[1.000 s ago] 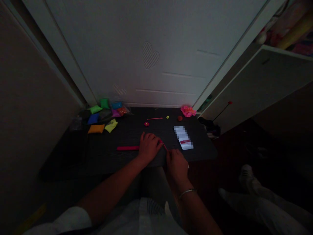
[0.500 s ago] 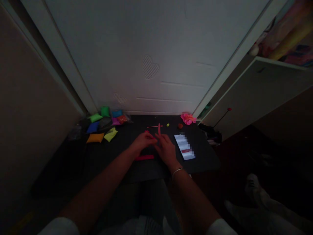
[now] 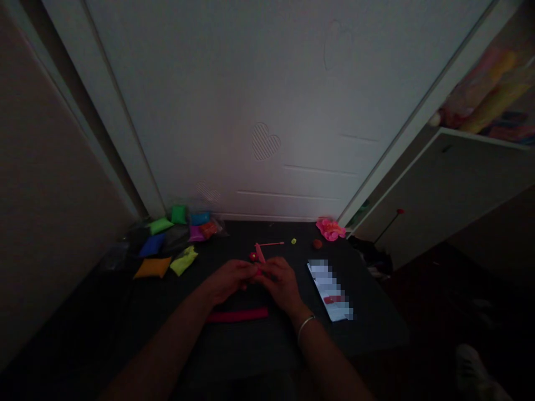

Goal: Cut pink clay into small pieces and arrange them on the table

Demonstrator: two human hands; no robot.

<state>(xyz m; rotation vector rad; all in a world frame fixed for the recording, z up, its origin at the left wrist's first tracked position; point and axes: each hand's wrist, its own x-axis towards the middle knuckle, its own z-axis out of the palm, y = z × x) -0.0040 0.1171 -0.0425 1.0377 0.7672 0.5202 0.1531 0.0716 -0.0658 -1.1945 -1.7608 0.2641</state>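
Observation:
Over the dark table my left hand (image 3: 234,279) is closed, its fingertips pinching a small red piece (image 3: 258,272) that looks like modelling clay. My right hand (image 3: 283,283) meets it there, closed around a flat pink modelling tool (image 3: 259,254) whose blade points up and away. Both hands' fingertips nearly touch, and part of the red piece is hidden by them. Just beyond lies a small red lump with a yellow centre (image 3: 253,256). A thin pink stick (image 3: 271,244) rests behind it. Nearer to me, a red roll (image 3: 238,316) lies crosswise below my hands.
Several coloured clay packets, such as an orange one (image 3: 152,268) and a yellow one (image 3: 184,260), lie at the left. On the right are a phone (image 3: 330,289), a brown ball (image 3: 317,244), a yellow bit (image 3: 293,241) and a pink crumpled form (image 3: 331,229). A white panel (image 3: 209,111) stands behind.
The view has tilted upward, so the table sits lower. The pink tool has gone from upright to leaning left, and my hands have come closer together around the red piece.

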